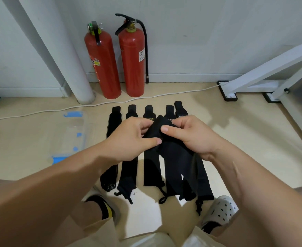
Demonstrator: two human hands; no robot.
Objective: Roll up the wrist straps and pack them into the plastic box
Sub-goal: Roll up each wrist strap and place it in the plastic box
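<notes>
Seen from above, a person crouches over a beige floor; both hands are raised in the middle of the view, close together, gripping the top end of one black wrist strap (175, 154); the left hand (130, 138) pinches the fabric between thumb and curled fingers, and the right hand (191, 134) does the same from the other side, thumb on top; the top end is bunched between them and the rest of the strap hangs down towards the person's feet; whether its lower end touches the floor cannot be told. Beneath the hands, five more black straps (151, 166) lie flat on the floor, side by side in a row, lengthwise away from the person. The clear plastic box (70, 134), with blue clips, sits on the floor just to the left of the row, apart from both hands. Two red fire extinguishers (132, 61) stand against the white wall beyond the straps; a white cable (39, 112) runs along the floor in front of them; a white perforated clog (221, 209) shows at the lower right.
</notes>
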